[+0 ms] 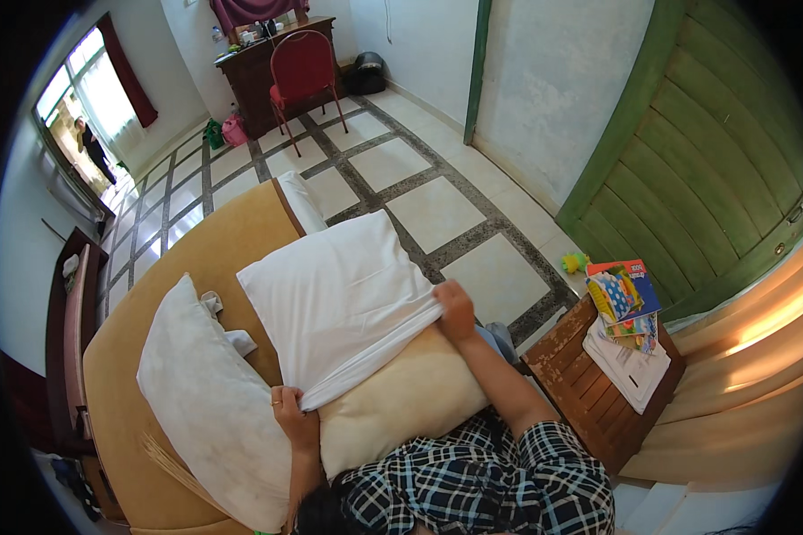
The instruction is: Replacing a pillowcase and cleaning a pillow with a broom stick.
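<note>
A white pillowcase (341, 287) covers the far part of a cream-coloured pillow (401, 401), whose near part is bare against my checked shirt. My left hand (296, 418) grips the pillowcase's open edge at the left side. On the opposite side, my right hand (454, 311) holds the same edge bunched in its fingers. Left of the covered pillow lies a second white pillow (207, 401), with faint stains, on the mustard-coloured bed (234, 234).
To my right, a wooden side table (569, 361) bears books (622, 294) and papers (626, 361). A broom of thin sticks (181, 468) lies partly under the second pillow. Farther off stand a red chair (303, 67), a wooden desk (254, 87) and a person (94, 150) by the doorway.
</note>
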### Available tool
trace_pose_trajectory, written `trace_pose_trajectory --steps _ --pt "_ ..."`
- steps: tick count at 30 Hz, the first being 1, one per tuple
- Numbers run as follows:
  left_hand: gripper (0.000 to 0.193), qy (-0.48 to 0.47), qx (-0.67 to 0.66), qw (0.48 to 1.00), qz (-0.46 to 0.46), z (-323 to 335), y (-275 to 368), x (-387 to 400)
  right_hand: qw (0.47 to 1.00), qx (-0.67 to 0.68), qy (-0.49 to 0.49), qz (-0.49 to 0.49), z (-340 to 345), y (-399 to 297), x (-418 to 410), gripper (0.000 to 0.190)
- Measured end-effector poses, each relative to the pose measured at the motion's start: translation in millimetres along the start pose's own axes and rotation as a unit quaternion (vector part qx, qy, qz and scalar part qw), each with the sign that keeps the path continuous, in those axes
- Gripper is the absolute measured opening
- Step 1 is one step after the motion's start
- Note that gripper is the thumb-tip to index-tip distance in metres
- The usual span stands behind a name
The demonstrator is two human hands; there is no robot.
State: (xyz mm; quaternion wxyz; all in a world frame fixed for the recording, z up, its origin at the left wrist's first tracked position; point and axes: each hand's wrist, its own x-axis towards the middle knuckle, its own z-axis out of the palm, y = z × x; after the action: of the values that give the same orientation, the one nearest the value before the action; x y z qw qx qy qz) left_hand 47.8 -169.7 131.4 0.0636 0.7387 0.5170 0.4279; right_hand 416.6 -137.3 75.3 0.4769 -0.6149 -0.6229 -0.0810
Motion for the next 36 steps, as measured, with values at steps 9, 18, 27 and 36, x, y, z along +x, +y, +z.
trace_pose_trajectory --steps 9,18,27,36 --pt "0.02 -0.169 0.017 0.984 -0.057 -4.2 -20.8 -12.0 0.903 0.151 -0.18 0.359 8.5 81.8 -75.2 0.026" --pt "0.039 -0.274 -0.215 0.927 -0.14 -23.0 -26.5 -15.1 0.624 0.572 -0.298 0.441 -50.4 38.3 -59.7 0.052" --pt "0.024 -0.097 -0.35 0.884 -0.294 4.3 -24.2 -34.5 0.756 0.518 -0.096 0.388 -17.1 38.7 -118.1 0.021" --pt "0.015 -0.03 -0.396 0.865 -0.307 27.4 -57.7 -13.7 0.828 0.449 -0.022 0.336 -2.8 -30.8 -34.5 0.015"
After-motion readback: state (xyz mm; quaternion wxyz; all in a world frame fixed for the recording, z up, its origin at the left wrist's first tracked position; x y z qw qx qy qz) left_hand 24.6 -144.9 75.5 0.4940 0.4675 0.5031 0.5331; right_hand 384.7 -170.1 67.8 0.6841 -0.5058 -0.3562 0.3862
